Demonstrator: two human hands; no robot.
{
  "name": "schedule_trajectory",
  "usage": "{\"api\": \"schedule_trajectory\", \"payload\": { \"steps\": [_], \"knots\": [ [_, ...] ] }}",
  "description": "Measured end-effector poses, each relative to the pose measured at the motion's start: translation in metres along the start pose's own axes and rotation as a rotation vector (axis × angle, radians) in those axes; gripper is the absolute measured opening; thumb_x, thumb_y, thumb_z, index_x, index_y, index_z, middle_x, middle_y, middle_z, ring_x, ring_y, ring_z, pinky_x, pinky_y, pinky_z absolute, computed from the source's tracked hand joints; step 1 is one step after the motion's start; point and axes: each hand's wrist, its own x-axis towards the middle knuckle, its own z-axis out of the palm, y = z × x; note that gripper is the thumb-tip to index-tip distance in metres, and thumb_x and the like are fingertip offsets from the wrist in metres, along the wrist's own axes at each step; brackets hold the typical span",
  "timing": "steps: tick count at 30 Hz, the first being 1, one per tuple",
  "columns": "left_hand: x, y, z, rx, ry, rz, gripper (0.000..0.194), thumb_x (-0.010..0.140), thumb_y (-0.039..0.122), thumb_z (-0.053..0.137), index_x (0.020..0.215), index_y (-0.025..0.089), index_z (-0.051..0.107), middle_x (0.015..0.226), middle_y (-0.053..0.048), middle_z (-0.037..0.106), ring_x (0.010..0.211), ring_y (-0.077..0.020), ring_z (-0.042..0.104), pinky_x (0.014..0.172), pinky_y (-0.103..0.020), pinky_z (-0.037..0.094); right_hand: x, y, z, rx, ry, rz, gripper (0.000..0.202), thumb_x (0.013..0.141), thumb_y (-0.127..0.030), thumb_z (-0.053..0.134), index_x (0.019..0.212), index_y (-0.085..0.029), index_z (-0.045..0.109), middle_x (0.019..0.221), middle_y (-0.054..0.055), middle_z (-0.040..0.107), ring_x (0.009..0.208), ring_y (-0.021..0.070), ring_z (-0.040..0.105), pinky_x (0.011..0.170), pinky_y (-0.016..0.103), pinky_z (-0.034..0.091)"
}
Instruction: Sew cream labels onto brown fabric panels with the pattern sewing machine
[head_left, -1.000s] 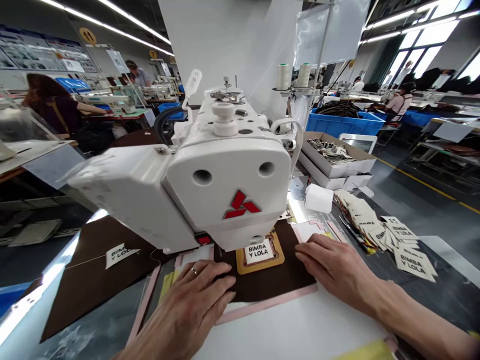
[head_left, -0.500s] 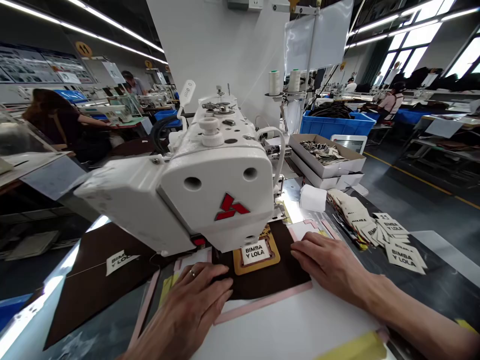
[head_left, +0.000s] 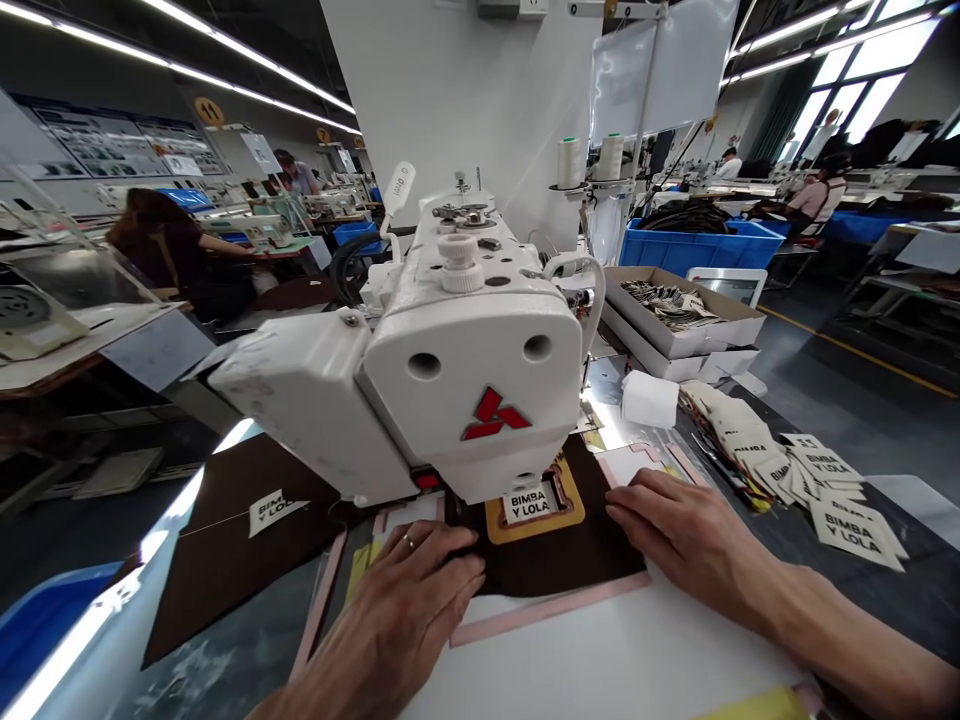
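A dark brown fabric piece (head_left: 517, 570) lies under the head of a white sewing machine (head_left: 472, 370). On it sits a yellow frame (head_left: 536, 532) around a white label (head_left: 527, 503) printed "BIMBA Y LOLA". My left hand (head_left: 424, 580), with a ring on one finger, rests on the left edge of the fabric, fingers laid flat. At the right edge, my right hand (head_left: 667, 515) has its fingers together on the fabric; its thumb is hidden. The needle area is hidden behind the machine head. Pink-edged white template sheeting (head_left: 555, 650) lies beneath the fabric.
Another brown piece with a label (head_left: 217, 540) lies at left. Loose labels (head_left: 855, 530) spread at right, near a white pad (head_left: 649, 400) and a box of labels (head_left: 675, 310). Thread spools (head_left: 570, 163) stand behind. A blue crate (head_left: 697, 248) and other people are farther off.
My view has turned slightly left, so the scene sits farther right. Both hands stay on the fabric, with little visible movement relative to the machine.
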Motion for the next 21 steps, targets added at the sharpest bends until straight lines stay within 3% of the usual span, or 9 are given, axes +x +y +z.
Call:
{"api": "schedule_trajectory", "payload": {
  "steps": [6,11,15,19,21],
  "knots": [
    [0.001,-0.002,-0.008,-0.025,-0.053,0.022,0.024,0.104,0.012,0.048,0.116,0.024,0.066,0.128,-0.003,0.072,0.123,-0.0218,0.060,0.104,-0.035,0.046,0.001,-0.002,-0.002,0.018,0.000,-0.016,0.026,0.113,-0.027,0.044,0.118,-0.021,0.069,0.092,0.005,0.067,0.079,0.0174,0.066,0.069,0.031,0.050],
    [0.004,0.003,-0.013,-0.095,-0.059,0.042,0.024,0.103,0.008,0.044,0.111,0.021,0.062,0.118,-0.003,0.072,0.114,-0.0182,0.062,0.100,-0.030,0.046,0.000,-0.010,-0.006,0.055,-0.042,-0.036,0.025,0.113,-0.031,0.046,0.125,-0.021,0.066,0.100,0.007,0.068,0.086,0.0188,0.066,0.072,0.033,0.051],
    [0.005,0.006,-0.007,-0.089,-0.007,0.080,0.023,0.102,0.004,0.044,0.104,0.019,0.060,0.113,-0.004,0.070,0.108,-0.0173,0.063,0.100,-0.031,0.045,0.001,-0.018,-0.005,-0.003,-0.141,-0.047,0.031,0.107,-0.038,0.060,0.131,-0.021,0.065,0.114,0.011,0.068,0.099,0.0266,0.065,0.082,0.041,0.055],
    [0.010,0.009,-0.005,-0.055,0.036,0.113,0.020,0.102,0.005,0.044,0.103,0.019,0.059,0.108,-0.004,0.069,0.102,-0.0166,0.065,0.097,-0.030,0.046,0.005,-0.021,0.002,-0.082,-0.161,-0.067,0.020,0.108,-0.024,0.054,0.116,-0.021,0.072,0.112,0.010,0.070,0.096,0.0261,0.064,0.082,0.043,0.055],
    [0.013,0.011,-0.005,-0.038,0.051,0.121,0.021,0.102,0.005,0.044,0.100,0.020,0.059,0.105,-0.004,0.069,0.099,-0.0165,0.065,0.096,-0.030,0.047,0.006,-0.021,0.003,-0.096,-0.146,-0.060,0.025,0.108,-0.016,0.049,0.107,-0.020,0.073,0.108,0.009,0.071,0.093,0.0240,0.063,0.081,0.041,0.054]
  ]
}}
